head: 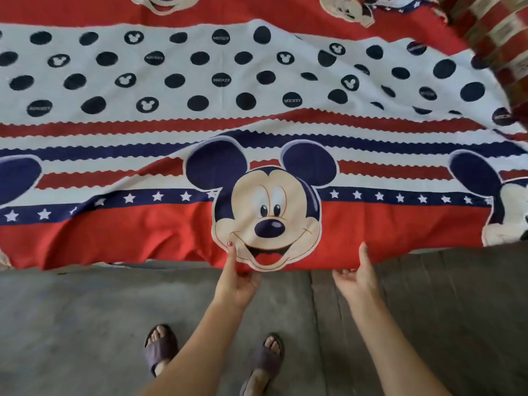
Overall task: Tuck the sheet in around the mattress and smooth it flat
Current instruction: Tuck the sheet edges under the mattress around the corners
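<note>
A red, white and navy sheet (223,115) printed with cartoon mouse faces, dots, stripes and stars covers the mattress and fills the upper part of the view. Its red near edge hangs over the side toward me. My left hand (237,278) pinches that edge just below the big mouse face, thumb on top and fingers under the cloth. My right hand (358,277) grips the same edge a little further right, thumb up on the red band. Folds and ripples run across the sheet, mostly on the right. The mattress itself is hidden under the sheet.
A red and cream checked blanket (497,35) lies bunched at the top right corner of the bed. A grey concrete floor (85,324) lies in front of the bed, where my feet in dark slippers (160,347) stand.
</note>
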